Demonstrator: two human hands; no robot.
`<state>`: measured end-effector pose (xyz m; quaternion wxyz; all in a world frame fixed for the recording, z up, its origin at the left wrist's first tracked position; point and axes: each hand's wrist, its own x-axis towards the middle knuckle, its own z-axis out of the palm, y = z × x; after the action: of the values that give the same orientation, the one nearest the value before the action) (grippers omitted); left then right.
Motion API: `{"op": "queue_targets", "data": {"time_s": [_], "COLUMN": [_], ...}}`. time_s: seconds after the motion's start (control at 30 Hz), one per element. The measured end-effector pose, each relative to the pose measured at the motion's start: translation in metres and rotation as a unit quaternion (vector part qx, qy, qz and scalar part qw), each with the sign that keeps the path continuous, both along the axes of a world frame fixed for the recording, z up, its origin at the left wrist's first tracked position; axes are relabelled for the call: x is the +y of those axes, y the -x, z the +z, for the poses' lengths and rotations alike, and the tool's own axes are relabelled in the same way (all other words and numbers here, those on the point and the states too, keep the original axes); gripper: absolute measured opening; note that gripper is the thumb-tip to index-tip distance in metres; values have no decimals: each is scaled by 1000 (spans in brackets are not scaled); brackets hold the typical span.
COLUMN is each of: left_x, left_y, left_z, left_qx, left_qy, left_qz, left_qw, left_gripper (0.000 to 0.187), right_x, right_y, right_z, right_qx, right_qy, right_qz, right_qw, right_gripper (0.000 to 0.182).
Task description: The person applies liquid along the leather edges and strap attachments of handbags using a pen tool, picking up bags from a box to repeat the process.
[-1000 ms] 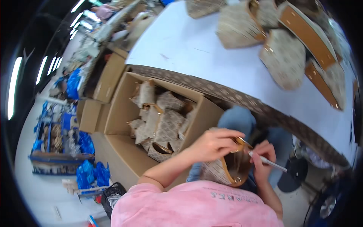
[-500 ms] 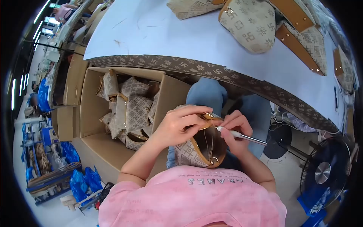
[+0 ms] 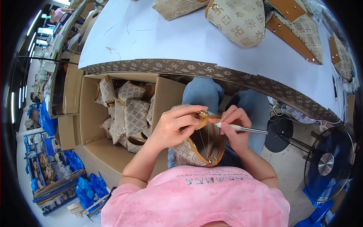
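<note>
A small patterned handbag (image 3: pixel 185 154) with tan trim and a gold zipper rests on my lap, its mouth gaping toward me. My left hand (image 3: pixel 173 127) pinches the tan trim at the zipper's upper end, thumb below and fingers over the top. In my right hand (image 3: pixel 238 128) is a slim awl-like tool (image 3: pixel 252 130) with a white grip and metal shaft. Its working end points left at the pinched trim, where my fingertips partly cover it. Loose pale threads (image 3: pixel 206 140) hang across the opening. A metal ring (image 3: pixel 213 159) sits at the lower rim.
A cardboard box (image 3: pixel 160 89) of similar bags stands left of my knees. Ahead is a white-topped table (image 3: pixel 151 41) with several bag pieces (image 3: pixel 238 22) on it. To the right stands a black fan (image 3: pixel 326 164). Blue plastic bags (image 3: pixel 90 188) lie at the lower left.
The view has shifted slightly, so the table pieces appear farther left. My right hand and the tool have drawn slightly away from my left fingers, which still pinch the trim.
</note>
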<state>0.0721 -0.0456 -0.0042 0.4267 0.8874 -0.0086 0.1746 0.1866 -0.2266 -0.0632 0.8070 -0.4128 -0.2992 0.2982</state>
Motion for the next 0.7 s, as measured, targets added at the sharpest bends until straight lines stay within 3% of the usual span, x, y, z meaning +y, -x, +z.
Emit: {"op": "queue_targets", "data": {"time_s": [0.5, 0.7], "left_x": [-1, -2], "left_y": [-3, -4], "left_z": [2, 2], "left_qx": [1, -2], "left_qy": [-3, -6], "left_qz": [-11, -14], "left_qw": [1000, 1000], "left_gripper": [14, 14], "right_x": [-4, 2], "right_y": [-6, 2], "right_z": [-9, -6], "right_qx": [-73, -87], "right_qy": [26, 18], "right_qz": [8, -50], "right_qw": [997, 995], "right_gripper": [9, 12]}}
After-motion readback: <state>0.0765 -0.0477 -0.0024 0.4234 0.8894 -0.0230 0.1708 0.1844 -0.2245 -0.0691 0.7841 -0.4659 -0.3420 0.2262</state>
